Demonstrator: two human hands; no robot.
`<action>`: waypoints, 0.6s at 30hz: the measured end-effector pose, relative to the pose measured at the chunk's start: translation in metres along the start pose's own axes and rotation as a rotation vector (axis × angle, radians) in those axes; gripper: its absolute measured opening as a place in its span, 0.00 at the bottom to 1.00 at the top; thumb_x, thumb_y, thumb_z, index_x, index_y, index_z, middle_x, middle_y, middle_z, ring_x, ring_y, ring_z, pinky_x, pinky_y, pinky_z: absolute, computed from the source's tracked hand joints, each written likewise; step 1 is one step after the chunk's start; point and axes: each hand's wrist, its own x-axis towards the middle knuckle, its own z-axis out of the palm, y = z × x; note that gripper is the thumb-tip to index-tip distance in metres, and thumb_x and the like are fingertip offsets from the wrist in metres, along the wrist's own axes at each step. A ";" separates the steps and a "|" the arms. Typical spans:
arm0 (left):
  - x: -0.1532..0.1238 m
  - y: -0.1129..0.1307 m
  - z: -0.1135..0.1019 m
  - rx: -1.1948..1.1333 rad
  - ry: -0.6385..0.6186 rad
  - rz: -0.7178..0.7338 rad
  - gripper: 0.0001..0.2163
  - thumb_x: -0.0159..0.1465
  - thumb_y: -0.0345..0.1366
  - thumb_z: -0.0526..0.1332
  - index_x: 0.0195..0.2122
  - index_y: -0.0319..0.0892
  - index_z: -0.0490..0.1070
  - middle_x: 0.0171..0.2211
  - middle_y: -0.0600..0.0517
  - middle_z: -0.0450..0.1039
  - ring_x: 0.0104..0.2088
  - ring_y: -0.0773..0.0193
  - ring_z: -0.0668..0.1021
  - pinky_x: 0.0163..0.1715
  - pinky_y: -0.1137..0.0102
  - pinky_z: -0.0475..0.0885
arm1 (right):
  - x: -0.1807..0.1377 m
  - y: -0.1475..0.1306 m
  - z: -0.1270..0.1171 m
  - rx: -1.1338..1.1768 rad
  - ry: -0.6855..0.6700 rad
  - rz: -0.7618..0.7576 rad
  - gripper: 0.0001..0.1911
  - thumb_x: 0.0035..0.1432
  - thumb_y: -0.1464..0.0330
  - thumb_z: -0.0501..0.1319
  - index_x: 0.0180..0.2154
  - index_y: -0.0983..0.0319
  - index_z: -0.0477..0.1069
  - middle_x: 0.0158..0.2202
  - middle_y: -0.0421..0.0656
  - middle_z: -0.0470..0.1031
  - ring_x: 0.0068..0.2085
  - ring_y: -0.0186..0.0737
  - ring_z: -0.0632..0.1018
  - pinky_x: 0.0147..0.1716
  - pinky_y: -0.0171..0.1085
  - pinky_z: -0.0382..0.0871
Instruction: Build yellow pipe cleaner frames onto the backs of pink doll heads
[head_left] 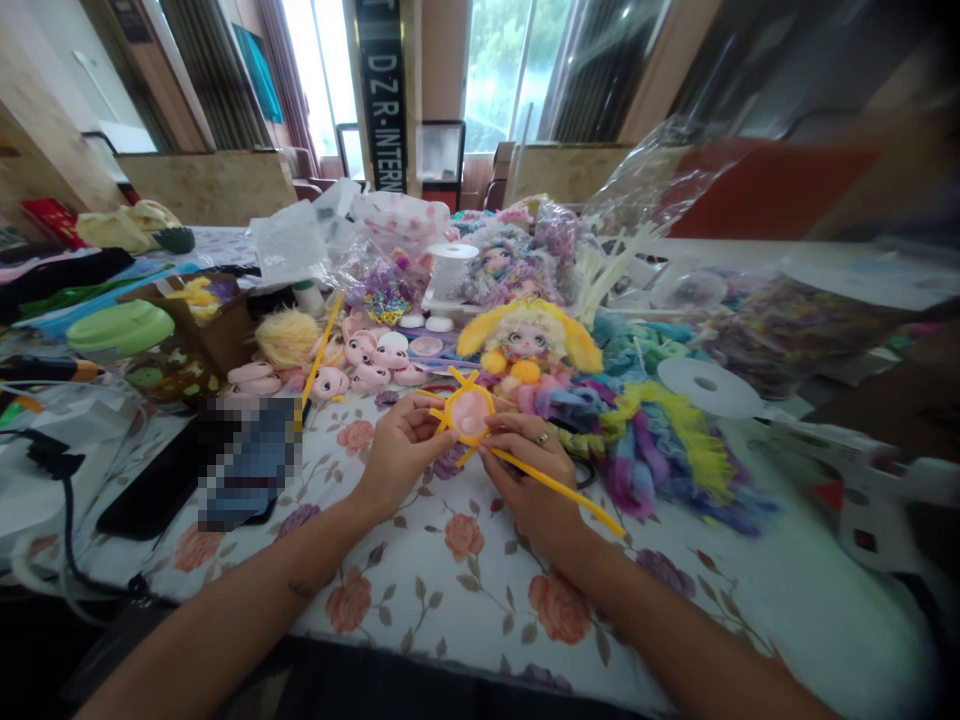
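Note:
Between my two hands, above the flowered tablecloth, is a pink doll face piece (470, 412), its hollow back turned toward me. Yellow pipe cleaners (559, 488) ring its rim, with short ends sticking out and one long end trailing to the lower right. My left hand (409, 440) pinches the piece at its left edge, fingers closed. On the right edge my right hand (534, 455), with a ring on one finger, is closed on the piece and the pipe cleaner. A finished-looking doll with yellow ears (529, 340) lies just beyond.
Several pink doll faces (367, 355) lie behind my left hand. Phones (161, 475) rest at the left, near a green-lidded jar (124, 340). Coloured tulle (660, 440) and a white spool (709, 388) are at the right, with a glue gun (862, 500) farther out.

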 end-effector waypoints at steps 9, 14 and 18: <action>0.000 0.002 -0.001 -0.033 0.016 -0.023 0.16 0.49 0.32 0.69 0.38 0.41 0.67 0.34 0.50 0.77 0.34 0.64 0.78 0.34 0.72 0.72 | 0.002 -0.005 -0.002 -0.007 -0.015 0.012 0.05 0.54 0.73 0.61 0.30 0.57 0.72 0.38 0.44 0.75 0.43 0.43 0.75 0.46 0.48 0.69; 0.000 0.004 0.000 -0.021 0.044 -0.033 0.16 0.49 0.32 0.68 0.38 0.41 0.67 0.33 0.51 0.77 0.34 0.64 0.78 0.33 0.72 0.72 | 0.002 -0.005 -0.003 -0.028 -0.047 -0.021 0.04 0.54 0.74 0.60 0.31 0.58 0.70 0.40 0.45 0.75 0.45 0.44 0.75 0.47 0.48 0.69; 0.000 0.006 0.001 -0.011 0.062 -0.022 0.16 0.49 0.31 0.69 0.37 0.41 0.67 0.31 0.52 0.76 0.33 0.66 0.78 0.32 0.73 0.72 | 0.000 -0.003 -0.002 -0.031 -0.065 -0.036 0.06 0.54 0.75 0.59 0.31 0.59 0.69 0.41 0.47 0.74 0.46 0.44 0.74 0.49 0.48 0.68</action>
